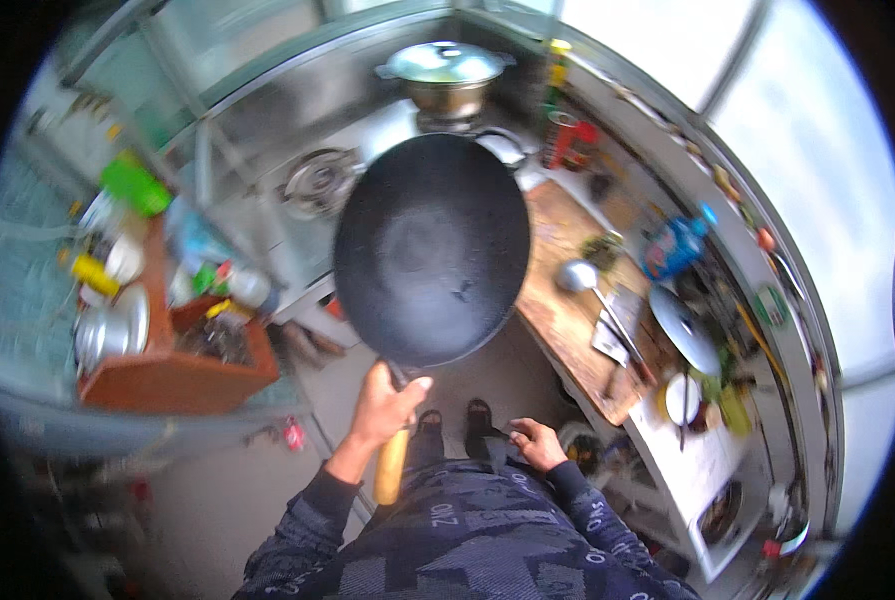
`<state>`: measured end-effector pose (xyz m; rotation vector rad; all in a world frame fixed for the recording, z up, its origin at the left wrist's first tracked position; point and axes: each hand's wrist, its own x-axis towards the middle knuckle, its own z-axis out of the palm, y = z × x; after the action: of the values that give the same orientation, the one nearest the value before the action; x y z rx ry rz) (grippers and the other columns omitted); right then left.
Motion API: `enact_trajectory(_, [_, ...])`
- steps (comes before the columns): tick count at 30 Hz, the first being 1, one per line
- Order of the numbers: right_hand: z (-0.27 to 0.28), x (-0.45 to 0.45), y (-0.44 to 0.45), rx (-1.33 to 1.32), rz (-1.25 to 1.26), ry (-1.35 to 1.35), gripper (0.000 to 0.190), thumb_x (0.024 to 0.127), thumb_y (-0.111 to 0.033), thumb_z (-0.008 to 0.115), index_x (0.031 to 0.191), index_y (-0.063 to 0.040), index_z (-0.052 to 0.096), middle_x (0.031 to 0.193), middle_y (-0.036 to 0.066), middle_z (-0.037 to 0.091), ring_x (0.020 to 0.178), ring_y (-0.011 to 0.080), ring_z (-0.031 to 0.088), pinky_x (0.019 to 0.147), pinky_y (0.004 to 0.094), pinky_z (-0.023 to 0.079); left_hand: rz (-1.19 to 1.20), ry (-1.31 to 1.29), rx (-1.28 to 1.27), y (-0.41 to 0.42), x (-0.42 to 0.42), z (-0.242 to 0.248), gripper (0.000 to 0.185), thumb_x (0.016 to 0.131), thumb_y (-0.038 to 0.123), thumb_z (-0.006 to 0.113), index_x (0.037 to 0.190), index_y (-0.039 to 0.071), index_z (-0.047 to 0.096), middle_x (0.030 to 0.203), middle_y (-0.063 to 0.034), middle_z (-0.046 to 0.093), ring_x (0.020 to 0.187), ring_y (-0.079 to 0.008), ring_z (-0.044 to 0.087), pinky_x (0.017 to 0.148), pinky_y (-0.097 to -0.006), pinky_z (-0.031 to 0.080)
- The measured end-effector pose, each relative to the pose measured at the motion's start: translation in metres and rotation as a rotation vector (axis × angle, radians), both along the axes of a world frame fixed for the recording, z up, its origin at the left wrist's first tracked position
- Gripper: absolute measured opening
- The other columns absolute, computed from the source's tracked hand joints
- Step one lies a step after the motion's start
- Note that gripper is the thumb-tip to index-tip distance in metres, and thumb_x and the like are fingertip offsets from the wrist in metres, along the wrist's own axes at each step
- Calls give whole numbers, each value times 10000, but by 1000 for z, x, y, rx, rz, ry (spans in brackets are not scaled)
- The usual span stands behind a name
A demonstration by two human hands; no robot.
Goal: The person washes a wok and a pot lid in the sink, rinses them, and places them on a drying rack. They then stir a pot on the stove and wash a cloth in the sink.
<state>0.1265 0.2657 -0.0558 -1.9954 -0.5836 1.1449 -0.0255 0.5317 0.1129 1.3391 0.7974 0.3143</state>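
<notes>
A black wok (432, 247) is held up in front of me, its dark inside facing my view. My left hand (387, 405) grips its handle near the pan, and the pale wooden end of the handle (392, 469) sticks out below the fist. No food shows in the wok, only a few small marks. My right hand (539, 446) hangs near my waist with loosely bent fingers, and nothing is seen in it. To the right, a ladle (582, 277) rests on a wooden cutting board (560, 217).
Beyond the wok are a gas burner (321, 180) and a lidded pot (447, 79). A blue bottle (676, 244) and a metal lid (685, 330) stand along the right counter. At left, a brown wooden box (184, 382) holds bottles and jars.
</notes>
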Motion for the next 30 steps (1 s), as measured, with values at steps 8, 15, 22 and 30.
enact_trajectory(8, [22, -43, 4, 5, -238, -154, 350, 905, -195, 609, 1199, -6, 629, 1026, 184, 691, 917, 278, 650, 817, 372, 514, -204, -21, -186, 41, 2, -11, 152, 875, 150, 668, 870, 40, 564, 644, -37, 576, 432, -114, 534, 401, -245, 462])
enact_trajectory(15, [20, 8, -33, 53, -709, -364, 269, 900, -145, 591, 1122, -12, 663, 989, 177, 713, 900, 293, 701, 785, 372, 555, -232, 51, -200, 44, 11, -25, 158, 884, 160, 633, 840, 32, 551, 631, -61, 567, 422, -132, 531, 393, -261, 462])
enact_trajectory(22, [7, 164, -92, 605, -1357, 146, 430, 954, -22, 472, 1382, -2, 435, 1033, 121, 651, 685, 146, 608, 573, 284, 534, -180, 82, -218, 23, 32, -31, 153, 887, 158, 610, 857, 23, 544, 615, -66, 551, 407, -144, 521, 382, -273, 460])
enact_trajectory(30, [-21, 250, -69, 506, -1546, -17, 157, 894, -62, 557, 968, 30, 661, 762, 141, 672, 566, 192, 644, 447, 309, 525, -99, 81, -241, -5, 54, -30, 158, 875, 161, 612, 891, 21, 541, 618, -72, 556, 398, -159, 530, 373, -278, 466])
